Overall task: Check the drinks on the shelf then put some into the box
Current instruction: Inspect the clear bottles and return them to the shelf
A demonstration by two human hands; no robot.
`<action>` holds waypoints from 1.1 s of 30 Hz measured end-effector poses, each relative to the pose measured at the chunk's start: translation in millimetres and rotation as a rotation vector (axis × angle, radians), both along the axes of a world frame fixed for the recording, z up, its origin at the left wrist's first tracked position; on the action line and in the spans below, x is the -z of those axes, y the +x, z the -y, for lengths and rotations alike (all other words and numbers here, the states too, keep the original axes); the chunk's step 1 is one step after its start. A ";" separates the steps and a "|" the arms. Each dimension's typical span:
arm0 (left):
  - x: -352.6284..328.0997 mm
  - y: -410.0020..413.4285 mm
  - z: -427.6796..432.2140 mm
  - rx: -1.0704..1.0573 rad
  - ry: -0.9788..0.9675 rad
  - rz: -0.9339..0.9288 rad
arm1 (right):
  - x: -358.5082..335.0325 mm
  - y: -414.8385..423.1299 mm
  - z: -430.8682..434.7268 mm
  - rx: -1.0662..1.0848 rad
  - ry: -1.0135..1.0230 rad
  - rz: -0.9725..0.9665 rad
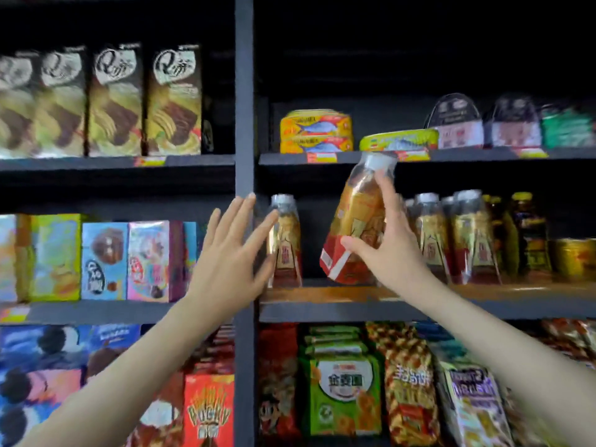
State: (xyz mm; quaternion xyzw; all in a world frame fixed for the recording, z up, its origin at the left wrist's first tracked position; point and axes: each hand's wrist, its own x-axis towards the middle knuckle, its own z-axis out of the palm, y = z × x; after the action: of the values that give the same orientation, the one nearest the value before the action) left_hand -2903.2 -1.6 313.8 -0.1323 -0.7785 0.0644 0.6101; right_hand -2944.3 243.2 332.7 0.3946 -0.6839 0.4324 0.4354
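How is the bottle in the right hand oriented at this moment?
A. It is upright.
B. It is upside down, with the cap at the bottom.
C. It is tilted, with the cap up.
C: the bottle gripped by the right hand leans, its white cap higher than and to the right of its base, while the neighbouring bottles stand upright on the shelf.
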 end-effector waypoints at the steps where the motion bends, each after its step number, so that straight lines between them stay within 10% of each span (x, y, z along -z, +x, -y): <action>1: -1.5 -9.0 6.1 -0.007 -0.014 -0.006 | -3.2 -7.3 4.7 0.033 0.023 0.002; 20: -33.2 -72.4 35.6 0.044 -0.076 -0.150 | -24.9 -147.6 65.7 0.166 0.407 0.375; 33: -32.5 -78.4 42.3 0.113 -0.091 -0.100 | -33.5 -219.6 87.5 0.796 0.742 0.304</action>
State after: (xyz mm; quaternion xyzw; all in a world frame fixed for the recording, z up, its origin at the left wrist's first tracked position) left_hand -2981.7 -44.0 346.3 -0.2003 -0.7346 0.0718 0.6443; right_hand -3163.9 155.6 366.2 0.1662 -0.9413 0.0176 0.2933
